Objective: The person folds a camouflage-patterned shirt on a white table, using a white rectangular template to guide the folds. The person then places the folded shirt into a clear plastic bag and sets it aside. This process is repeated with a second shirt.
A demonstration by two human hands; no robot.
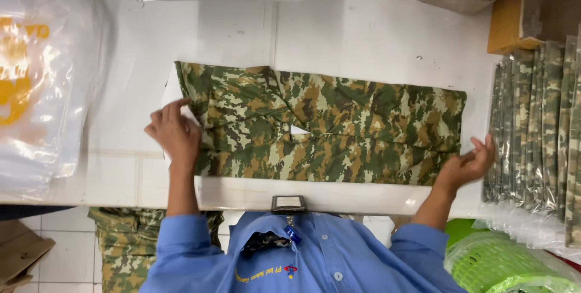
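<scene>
On the white surface [363, 33] lies a folded camouflage garment [327, 126]. Left hand [175, 133], fingers loosely spread, presses its left end; right hand [469, 163], fingers released, hovers at its right edge. Folding looks midway; smoothing and another fold seem due.

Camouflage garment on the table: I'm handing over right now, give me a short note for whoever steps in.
Left hand: open, fingers on the left end of the camouflage garment.
Right hand: open, palm up at the garment's right edge, holding nothing.
Garment lies folded into a long strip across the white table.
Bagged camouflage pieces are stacked at right; clear plastic bags lie at left.
Done: lengthwise folding. Left, probably: folding shorter and bagging.
</scene>
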